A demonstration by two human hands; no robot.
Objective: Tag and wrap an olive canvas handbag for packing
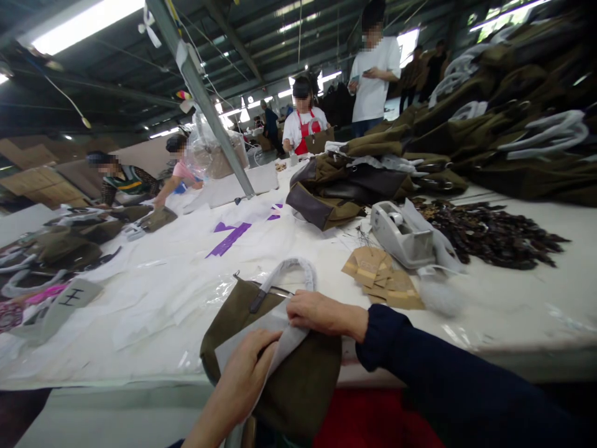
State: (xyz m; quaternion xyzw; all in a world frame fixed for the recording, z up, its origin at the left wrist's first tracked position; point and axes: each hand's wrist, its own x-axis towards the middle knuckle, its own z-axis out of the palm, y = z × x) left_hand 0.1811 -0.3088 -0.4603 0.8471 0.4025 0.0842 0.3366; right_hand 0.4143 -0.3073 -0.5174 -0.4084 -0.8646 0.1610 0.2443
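Note:
An olive-green bag (303, 386) rests at the table's front edge, partly overhanging it. Its zipper and a handle (301, 267) wrapped in white material are at the top. A thin white sheet (247, 339) lies across the bag's front. My right hand (317, 314) pinches the sheet near the handle, fingers curled. Lower left, my left hand (249, 373) has its thumb and fingers closed on the same sheet, and its palm is hidden.
Brown paper tags (382, 280), a grey tape dispenser (402, 236) and a dark heap of small straps (494, 233) lie to the right. Olive bags (504, 124) are piled behind. Purple strips (231, 239) lie mid-table (158, 280). Several people are farther back; a slanted pole (209, 106) rises beyond.

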